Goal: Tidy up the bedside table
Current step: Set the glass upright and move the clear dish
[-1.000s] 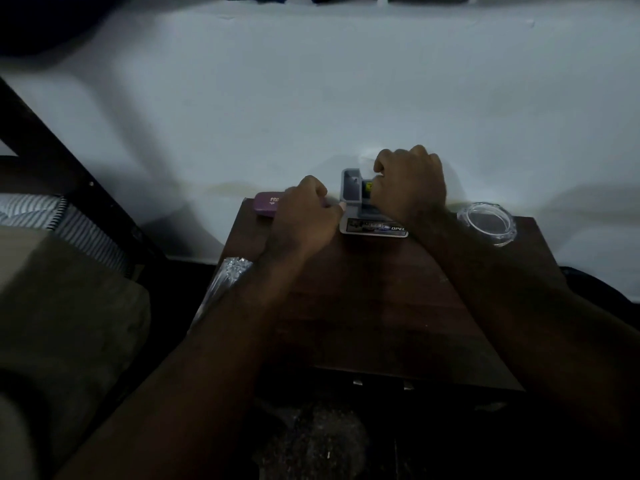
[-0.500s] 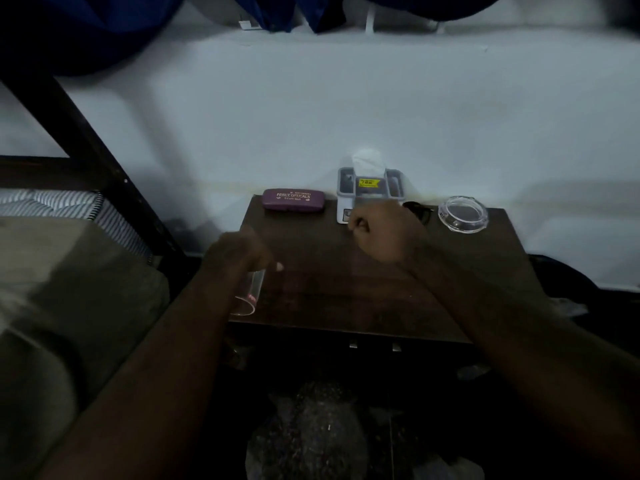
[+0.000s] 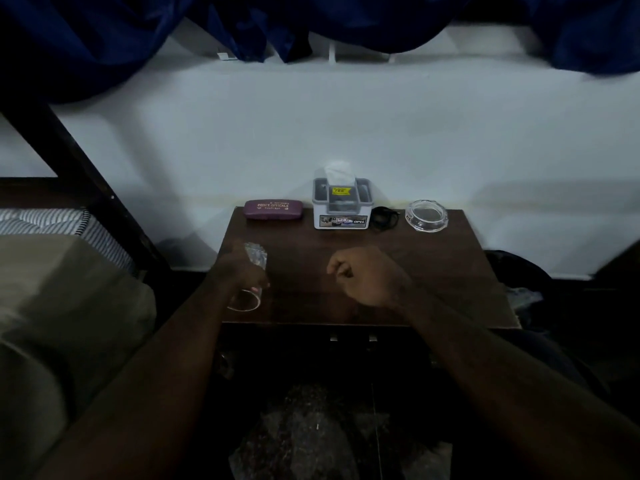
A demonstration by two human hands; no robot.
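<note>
Looking down over our own forearms, we see the floor nearest us, dark and speckled, and above it the front edge of the dark wooden bedside surface (image 3: 433,271) with two small metal pulls just under the lip. Our left hand (image 3: 239,271) sits at the front left corner, its grip wrapped around a clear drinking glass (image 3: 250,289) that lies tilted, open rim toward us and patterned base pointing away; the glass hangs at the edge of the surface, and we cannot tell whether it touches the wood. Our right hand (image 3: 367,275) hovers over the middle of the surface, fingers curled into a loose fist with nothing visible inside. To the left, a bed with an olive cover (image 3: 62,306) and a striped pillow (image 3: 52,223) lies beside the dark bed frame. Along the back edge, left to right, stand a purple spectacle case (image 3: 273,209) marked in gold lettering, a grey and white tissue box (image 3: 342,204) with a tissue sticking up and a yellow label on top, a small black tangle (image 3: 383,218) just beside the box that is too dim to name, and a clear glass ashtray (image 3: 426,215). Behind everything runs a pale wall, with dark blue cloth (image 3: 86,39) hanging across the top.
</note>
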